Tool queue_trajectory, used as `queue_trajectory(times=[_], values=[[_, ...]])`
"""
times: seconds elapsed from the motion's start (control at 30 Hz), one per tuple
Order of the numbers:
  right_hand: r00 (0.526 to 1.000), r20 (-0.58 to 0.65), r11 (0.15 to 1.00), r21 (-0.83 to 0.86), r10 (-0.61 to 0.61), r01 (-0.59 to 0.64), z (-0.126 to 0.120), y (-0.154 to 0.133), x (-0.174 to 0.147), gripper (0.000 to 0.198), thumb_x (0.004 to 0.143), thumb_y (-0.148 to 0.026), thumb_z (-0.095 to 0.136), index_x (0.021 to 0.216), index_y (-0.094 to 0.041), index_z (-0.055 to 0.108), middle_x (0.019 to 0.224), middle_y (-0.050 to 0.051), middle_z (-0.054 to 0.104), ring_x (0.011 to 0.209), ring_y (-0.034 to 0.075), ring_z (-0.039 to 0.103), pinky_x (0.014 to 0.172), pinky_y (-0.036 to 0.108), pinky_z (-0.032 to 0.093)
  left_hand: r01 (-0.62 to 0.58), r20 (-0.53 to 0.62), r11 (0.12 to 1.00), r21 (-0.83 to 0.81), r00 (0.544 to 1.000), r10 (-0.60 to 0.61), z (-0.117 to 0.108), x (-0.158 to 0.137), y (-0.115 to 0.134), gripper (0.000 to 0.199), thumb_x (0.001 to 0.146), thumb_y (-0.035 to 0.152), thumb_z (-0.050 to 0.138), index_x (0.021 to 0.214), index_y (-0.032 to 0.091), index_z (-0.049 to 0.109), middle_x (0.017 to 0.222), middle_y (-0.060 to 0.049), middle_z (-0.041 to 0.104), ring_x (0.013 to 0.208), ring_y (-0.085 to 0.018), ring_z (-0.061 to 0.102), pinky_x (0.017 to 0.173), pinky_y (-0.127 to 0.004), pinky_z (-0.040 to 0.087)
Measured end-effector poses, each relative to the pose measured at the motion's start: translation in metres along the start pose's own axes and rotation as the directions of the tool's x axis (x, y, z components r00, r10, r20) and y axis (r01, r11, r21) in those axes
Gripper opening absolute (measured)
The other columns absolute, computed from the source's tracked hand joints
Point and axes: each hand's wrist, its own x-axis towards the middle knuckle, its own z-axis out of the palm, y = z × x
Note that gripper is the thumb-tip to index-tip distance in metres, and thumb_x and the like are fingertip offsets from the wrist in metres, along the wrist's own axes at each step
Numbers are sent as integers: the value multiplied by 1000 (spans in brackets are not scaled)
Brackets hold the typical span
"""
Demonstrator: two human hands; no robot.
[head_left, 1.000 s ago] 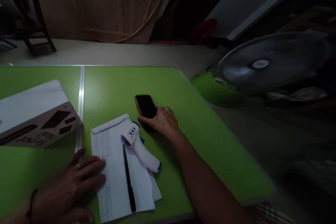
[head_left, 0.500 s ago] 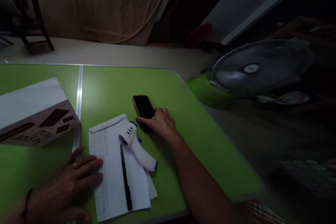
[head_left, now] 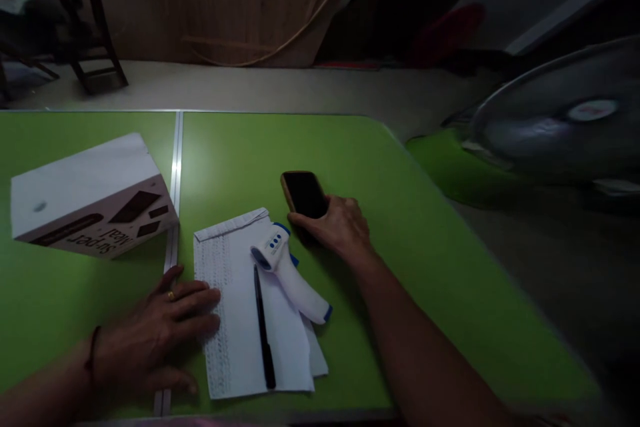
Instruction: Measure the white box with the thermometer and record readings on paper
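Observation:
My right hand [head_left: 343,227] grips the lower end of a smartphone [head_left: 304,192] with a dark screen and a brownish case, low over the green tabletop. My left hand [head_left: 160,333] lies with fingers spread, its fingertips on the left edge of a notepad [head_left: 220,340] covered in handwriting. A ring and a dark wrist cord show on that hand. On the pad rest a black pen [head_left: 263,330] and a white and blue infrared thermometer [head_left: 295,277], whose handle reaches past the pad's right side.
A white and brown box [head_left: 95,197] stands on the green table [head_left: 240,153] at the left, beside a metal seam strip [head_left: 177,153]. Past the table's right edge are a large round metal lid [head_left: 550,127] and a green tub [head_left: 445,167]. A dark chair [head_left: 97,33] stands at the back left.
The whole scene has shifted to the right in view as the camera turned left. Both hands keep their places relative to the notepad and the smartphone.

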Motion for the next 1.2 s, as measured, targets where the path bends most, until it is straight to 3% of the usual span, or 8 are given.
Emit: queue_trajectory(times=[0.23,0.4,0.5,0.6,0.73,0.87,0.93,1.2], values=[[1000,-1,1000,1,-1,1,-1,-1,0,70,68,-63,67,112,-9,66,106,22,62,101,37,60,79,45,51,-3,2,1000,18,1000,3,-3,2,2,69,88,66,63,140,22,52,153,-11,47,141,-33,42,126,-55,7],[998,57,1000,-24,-17,19,-2,2,-1,74,72,-66,64,119,-9,62,116,23,59,110,40,58,87,49,50,-2,42,1000,25,999,1,0,0,0,69,89,68,60,141,23,52,155,-11,44,143,-34,40,126,-55,2],[997,27,992,106,-71,68,-4,12,3,69,79,-59,60,127,-9,58,123,23,56,117,39,55,93,51,48,-11,30,1000,28,1000,10,0,-2,-1,67,89,65,61,141,24,50,156,-9,43,144,-33,39,126,-52,1],[988,-99,954,264,-123,145,-7,28,10,54,88,-40,50,135,-15,55,133,20,50,126,35,50,99,50,46,-21,27,998,55,999,19,-2,-1,0,67,89,66,60,140,22,52,155,-9,45,143,-32,40,126,-50,0],[928,-269,882,325,-259,340,-6,50,21,36,85,-25,48,114,-26,70,137,11,50,132,32,45,105,52,43,-30,22,997,72,999,28,-5,2,1,68,90,69,57,138,20,53,153,-11,47,141,-32,42,126,-49,1],[806,-444,656,479,-392,583,9,65,31,21,80,-26,56,87,-29,75,134,5,56,127,32,49,103,57,45,-21,30,998,63,999,19,-5,3,1,68,90,68,59,139,20,53,153,-11,47,141,-33,43,126,-51,3],[779,-466,605,495,-420,623,15,68,34,18,79,-25,58,82,-29,75,134,5,57,125,32,50,102,59,46,-21,26,998,54,999,20,-5,3,2,68,90,67,59,139,20,53,153,-11,47,141,-33,42,126,-51,4],[723,-442,549,470,-531,691,15,68,33,22,78,-18,58,70,-29,74,138,-1,57,131,31,47,111,61,37,-38,-5,998,51,999,38,-2,1,1,69,91,67,58,140,20,51,152,-12,47,141,-32,43,126,-51,3]])
